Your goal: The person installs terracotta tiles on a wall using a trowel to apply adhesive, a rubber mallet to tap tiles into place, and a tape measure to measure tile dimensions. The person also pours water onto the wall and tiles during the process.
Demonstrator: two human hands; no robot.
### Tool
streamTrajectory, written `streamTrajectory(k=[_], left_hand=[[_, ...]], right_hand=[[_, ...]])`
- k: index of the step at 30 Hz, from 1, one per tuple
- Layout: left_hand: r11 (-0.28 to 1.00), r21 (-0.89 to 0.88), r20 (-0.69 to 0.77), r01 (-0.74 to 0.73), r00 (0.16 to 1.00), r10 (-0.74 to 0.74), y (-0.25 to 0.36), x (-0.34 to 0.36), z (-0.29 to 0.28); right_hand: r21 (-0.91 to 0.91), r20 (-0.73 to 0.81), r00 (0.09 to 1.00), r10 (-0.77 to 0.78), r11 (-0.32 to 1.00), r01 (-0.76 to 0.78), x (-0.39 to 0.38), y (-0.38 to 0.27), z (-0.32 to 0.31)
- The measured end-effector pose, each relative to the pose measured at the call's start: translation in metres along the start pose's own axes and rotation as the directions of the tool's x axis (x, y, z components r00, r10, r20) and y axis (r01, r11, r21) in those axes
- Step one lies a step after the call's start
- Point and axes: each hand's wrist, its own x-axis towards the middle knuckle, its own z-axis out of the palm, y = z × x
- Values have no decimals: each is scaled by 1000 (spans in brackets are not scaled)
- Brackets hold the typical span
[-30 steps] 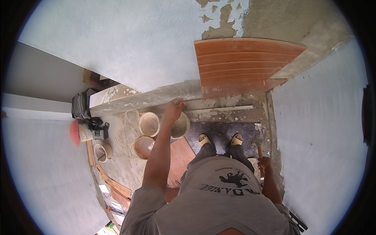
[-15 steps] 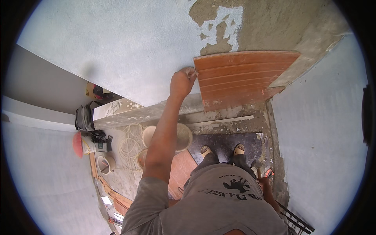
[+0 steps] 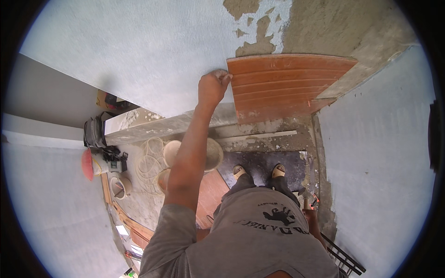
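My left hand (image 3: 214, 85) is raised to the left edge of a reddish-brown grooved panel (image 3: 287, 83) on the upper wall. Its fingers are pinched; whatever is between them is too small to make out. Low at the right, my right hand (image 3: 311, 215), partly hidden by my body, grips a wooden-handled tool (image 3: 306, 202). A pale strip (image 3: 255, 137) lies along the floor below the panel.
Buckets (image 3: 211, 155), coiled hose (image 3: 148, 167), a black bag (image 3: 95, 132) and a red-topped container (image 3: 89, 164) are at left. Reddish boards (image 3: 211, 199) and a dark mat (image 3: 255, 162) lie underfoot. A black rack (image 3: 343, 255) stands lower right, beside the right wall (image 3: 375, 157).
My left hand has risen from in front of the grey ledge to the panel's left edge. My right hand and its tool have drawn lower, partly behind my body.
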Motion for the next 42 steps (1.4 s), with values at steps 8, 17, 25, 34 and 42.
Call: streamTrajectory(k=[8,17,25,34,42], left_hand=[[995,19,92,101,990,-103,8,1,-4],[999,-8,86,34,996,-34,-7,2,-5],[997,-6,103,73,992,-72,-6,2,-4],[991,-55,103,123,988,-117,-3,5,-2],[956,292,201,-14,979,-47,18,15,-24]], right_hand=[[-71,47,993,-111,991,114,-53,-87,-3],[-122,83,993,-89,988,98,-52,-97,-10],[-127,12,999,32,991,-30,-52,-77,-14],[-373,150,937,-315,860,349,-40,-116,9],[-170,507,713,-485,754,634,-225,-303,126]])
